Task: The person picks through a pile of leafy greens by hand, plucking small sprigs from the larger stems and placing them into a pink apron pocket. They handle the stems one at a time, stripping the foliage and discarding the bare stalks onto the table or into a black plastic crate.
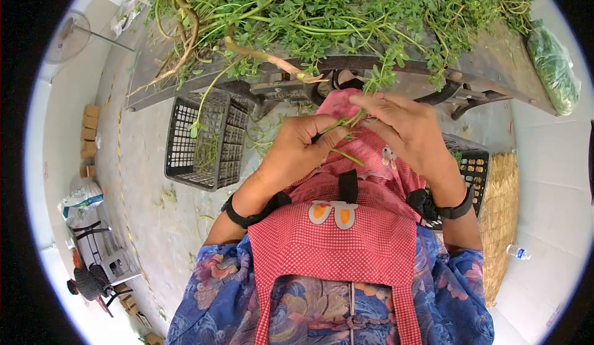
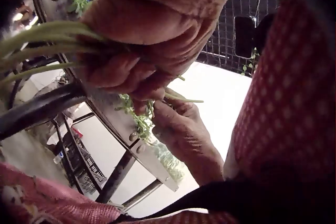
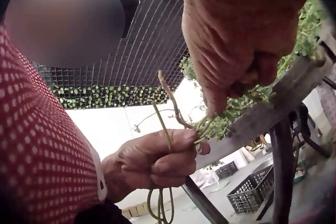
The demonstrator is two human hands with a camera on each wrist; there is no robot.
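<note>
Several green plant stems (image 1: 348, 122) run across between both hands over the lap. My left hand (image 1: 301, 151) grips them, thumb on top; in the left wrist view long stems (image 2: 42, 40) trail out of this hand's curled fingers. A brownish stem end (image 3: 170, 95) sticks up from that grip in the right wrist view, and thin stems loop below it. My right hand (image 1: 411, 136) pinches a leafy sprig (image 3: 231, 116) by the stems, fingertips close to the left hand's. Its palm side is partly hidden. Ahead lies a heap of leafy greens (image 1: 346, 17).
The heap covers a dark-edged table (image 1: 145, 91), with thick pinkish stems (image 1: 272, 59) hanging over its edge. A black crate (image 1: 204, 141) stands on the floor at left, another crate (image 1: 473, 166) at right by a straw mat (image 1: 500, 221). A bag of greens (image 1: 552, 67) sits at the table's right end.
</note>
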